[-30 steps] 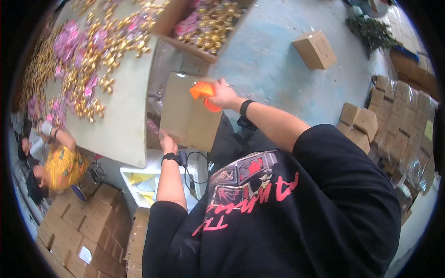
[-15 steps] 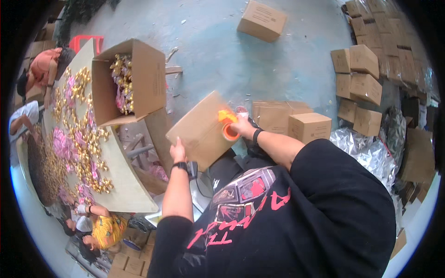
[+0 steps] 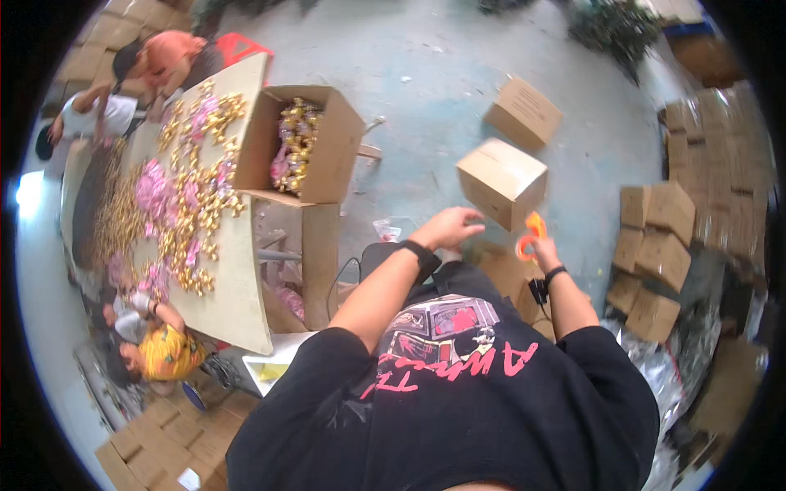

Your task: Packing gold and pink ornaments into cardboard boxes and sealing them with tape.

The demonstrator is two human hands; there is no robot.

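Right hand (image 3: 542,245) grips orange tape dispenser (image 3: 530,235); left hand (image 3: 452,227) spread open beside closed cardboard box (image 3: 501,182) just ahead. Best steady the box before taping.

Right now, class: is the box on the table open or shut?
Open. The box lies tipped on the table, its flaps spread, gold and pink pieces showing inside.

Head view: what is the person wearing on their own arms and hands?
Both forearms are bare below short black T-shirt sleeves. The left hand has a black band at the wrist; the right hand has a thinner black wristband. No gloves show.
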